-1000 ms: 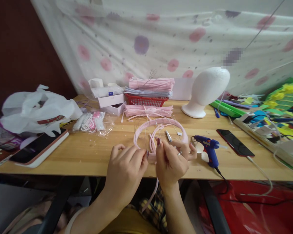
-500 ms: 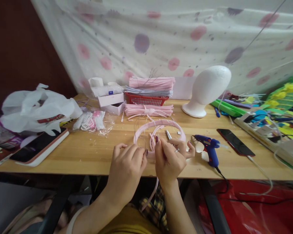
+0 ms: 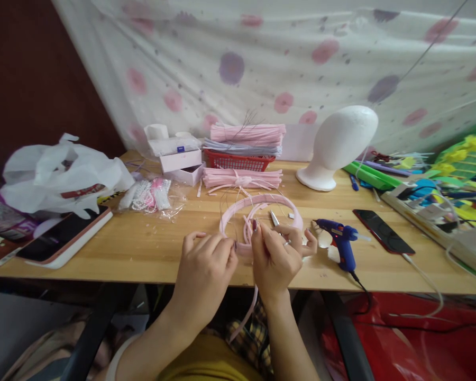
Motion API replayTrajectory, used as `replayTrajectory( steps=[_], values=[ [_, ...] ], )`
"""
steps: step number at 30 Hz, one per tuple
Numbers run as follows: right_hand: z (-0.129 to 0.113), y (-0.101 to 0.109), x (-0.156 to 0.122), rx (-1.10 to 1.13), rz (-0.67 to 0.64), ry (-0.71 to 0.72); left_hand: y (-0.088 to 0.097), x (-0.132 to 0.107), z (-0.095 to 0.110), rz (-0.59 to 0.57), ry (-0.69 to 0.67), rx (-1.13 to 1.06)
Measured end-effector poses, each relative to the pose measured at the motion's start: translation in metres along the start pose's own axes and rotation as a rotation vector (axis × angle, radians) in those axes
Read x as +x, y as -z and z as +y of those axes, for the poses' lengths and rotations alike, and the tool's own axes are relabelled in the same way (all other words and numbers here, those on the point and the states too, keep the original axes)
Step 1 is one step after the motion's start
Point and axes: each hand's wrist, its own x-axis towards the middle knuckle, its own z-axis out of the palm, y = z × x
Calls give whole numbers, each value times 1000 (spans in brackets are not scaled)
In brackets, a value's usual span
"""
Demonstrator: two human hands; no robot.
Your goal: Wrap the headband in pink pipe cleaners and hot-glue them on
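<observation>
My left hand (image 3: 208,264) is closed in a pinch at the table's front edge; a thin dark wire runs up from its fingertips. Beside it, my right hand (image 3: 277,259) pinches a pale pink strip (image 3: 248,317), whose tail hangs below the table edge toward my lap. Its outer fingers are curled loosely, one wearing a ring. Just beyond both hands lies a pink wrapped hoop (image 3: 230,209) with fine wires standing off it. Smaller pink loops (image 3: 246,230) show inside the hoop. The exact grip points are hidden by my fingers.
A blue glue gun (image 3: 343,241) and a phone (image 3: 383,231) lie to the right. Behind stand a white foam head (image 3: 343,143), a red basket (image 3: 238,161) and a bundle of pink strips (image 3: 241,179). At left are a plastic bag (image 3: 59,174) and another phone (image 3: 63,235).
My left hand has shifted very slightly, with its fingertips a little further from the right hand. Both hands keep their pinch. The whole view has tilted a touch.
</observation>
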Motion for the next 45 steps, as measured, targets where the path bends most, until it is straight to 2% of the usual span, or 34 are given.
replayTrajectory(
  steps=[4,8,15,22,26,36,45],
  values=[
    [-2,0,-1,-5,-14,1,-1,0,-1,14,39,-71],
    [-5,1,-1,-4,-24,20,-1,0,0,44,63,-15],
    [-3,0,-1,-21,-12,8,-3,0,1,-14,43,5],
    [0,-3,-4,31,-27,-131,-3,-1,-2,108,-30,-39],
    [-1,-3,-3,63,-30,-163,-3,1,-3,177,-74,-2],
    [-5,-3,-2,202,-53,-217,-4,0,-10,251,-102,10],
    [-12,0,1,247,-96,-241,-5,-2,-16,259,-69,-107]
  ],
)
